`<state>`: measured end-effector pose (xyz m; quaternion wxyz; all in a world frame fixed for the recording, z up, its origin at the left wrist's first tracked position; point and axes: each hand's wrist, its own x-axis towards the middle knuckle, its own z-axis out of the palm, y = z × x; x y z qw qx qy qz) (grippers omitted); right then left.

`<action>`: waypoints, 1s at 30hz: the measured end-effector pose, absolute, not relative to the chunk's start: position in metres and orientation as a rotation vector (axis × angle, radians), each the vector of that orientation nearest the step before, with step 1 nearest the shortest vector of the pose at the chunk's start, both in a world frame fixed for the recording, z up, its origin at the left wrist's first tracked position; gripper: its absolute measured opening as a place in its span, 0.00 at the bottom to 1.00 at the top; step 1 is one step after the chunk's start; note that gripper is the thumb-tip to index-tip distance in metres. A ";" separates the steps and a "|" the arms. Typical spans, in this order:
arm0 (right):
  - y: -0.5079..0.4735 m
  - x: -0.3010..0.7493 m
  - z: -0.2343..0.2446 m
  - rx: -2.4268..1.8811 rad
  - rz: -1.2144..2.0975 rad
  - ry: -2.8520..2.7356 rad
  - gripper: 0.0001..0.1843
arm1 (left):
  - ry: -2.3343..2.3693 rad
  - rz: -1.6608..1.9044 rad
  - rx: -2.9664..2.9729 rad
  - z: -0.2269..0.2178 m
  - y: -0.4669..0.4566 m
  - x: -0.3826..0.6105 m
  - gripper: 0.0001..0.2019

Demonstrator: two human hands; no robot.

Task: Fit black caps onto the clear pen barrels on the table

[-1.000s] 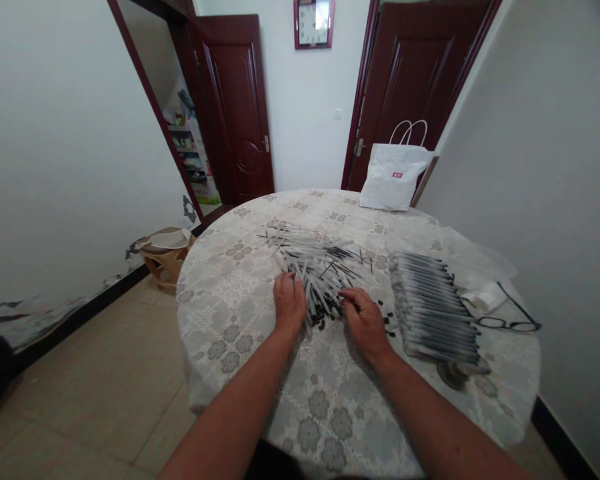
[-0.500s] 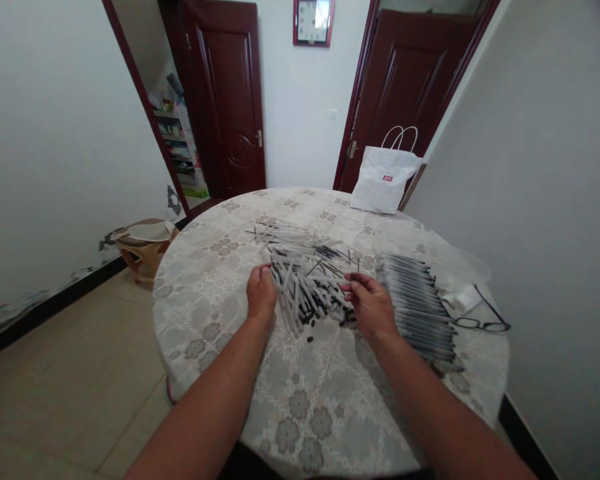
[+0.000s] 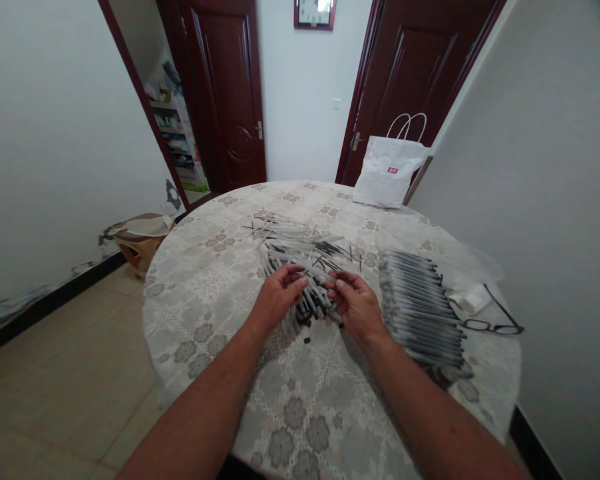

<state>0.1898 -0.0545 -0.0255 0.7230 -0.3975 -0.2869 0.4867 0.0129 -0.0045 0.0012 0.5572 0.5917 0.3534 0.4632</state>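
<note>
A loose heap of grey pen barrels and black pen parts lies in the middle of the round table. Both my hands hover just above its near edge, fingertips nearly meeting. My left hand is curled, thumb and fingers pinched on what looks like a grey pen barrel. My right hand is also curled, its fingertips pressed together on something too small to make out. To the right of my right hand lies a tidy row of finished pens. A few small black caps sit on the cloth below the heap.
A white paper bag stands at the table's far edge. Glasses, a white wad and clear plastic lie at the right, by the wall. A low stool stands on the floor at left. Dark doors are behind.
My left hand has lifted off the heap and come right to meet my right hand, which also rose. The camera has shifted slightly.
</note>
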 end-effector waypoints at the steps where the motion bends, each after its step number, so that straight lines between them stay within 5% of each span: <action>1: -0.057 0.190 -0.026 -0.903 1.074 -0.687 0.13 | 0.791 1.051 1.389 0.002 -0.007 0.015 0.19; 6: -0.066 0.198 -0.017 -1.104 0.969 -1.022 0.13 | 0.763 1.035 1.372 -0.001 -0.008 0.019 0.15; 13: -0.067 0.230 -0.013 -1.499 0.115 -1.745 0.10 | 0.795 1.353 1.020 -0.004 0.005 0.017 0.15; 30: -0.080 0.170 -0.019 -1.490 -0.136 -2.207 0.18 | 0.899 1.581 0.890 -0.018 0.020 0.013 0.14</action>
